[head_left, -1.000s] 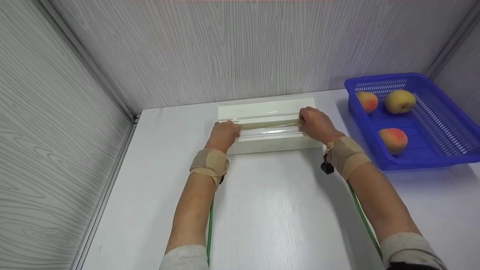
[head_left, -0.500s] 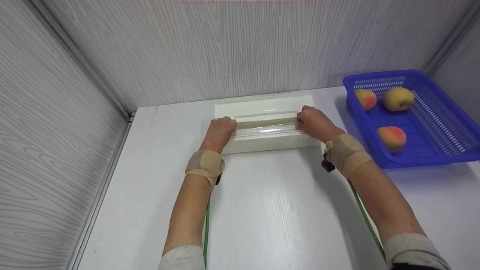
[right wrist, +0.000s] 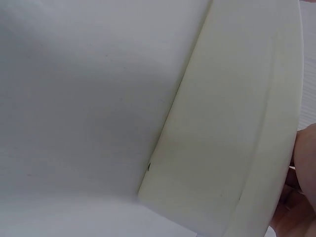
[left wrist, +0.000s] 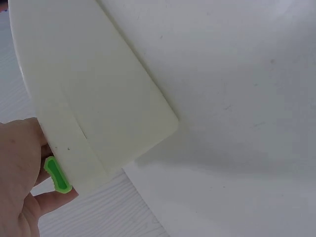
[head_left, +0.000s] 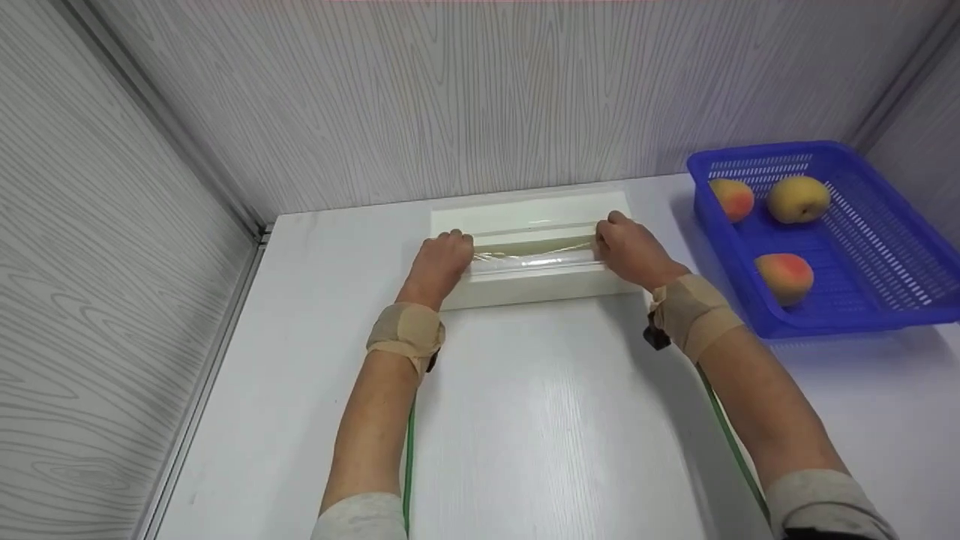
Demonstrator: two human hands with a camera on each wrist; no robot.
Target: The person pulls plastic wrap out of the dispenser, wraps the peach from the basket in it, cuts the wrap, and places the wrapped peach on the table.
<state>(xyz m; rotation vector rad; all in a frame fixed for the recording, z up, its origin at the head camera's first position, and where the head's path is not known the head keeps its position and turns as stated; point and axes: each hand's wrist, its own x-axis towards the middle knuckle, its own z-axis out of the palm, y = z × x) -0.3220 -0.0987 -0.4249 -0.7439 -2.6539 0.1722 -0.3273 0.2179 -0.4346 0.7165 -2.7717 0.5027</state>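
Soft shadows, pale glare on tabletop [head_left: 517, 420]

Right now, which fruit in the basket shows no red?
The yellow fruit, right of the back-left fruit; that one and the front fruit both show red-orange patches.

Blue slotted basket [head_left: 855, 262] — two red-blushed fruits [head_left: 784, 278], one yellow fruit [head_left: 798, 199] inside. White table [head_left: 525, 420]; grey wood-grain panel [head_left: 487, 97] behind.

You're in a panelled booth [head_left: 926, 135], like a lab workstation — wood-grain panels [head_left: 487, 97] beyond your left hand [head_left: 439, 264] and right hand [head_left: 631, 250], metal framing [head_left: 203, 394] left of them, white tabletop [head_left: 517, 420] below.
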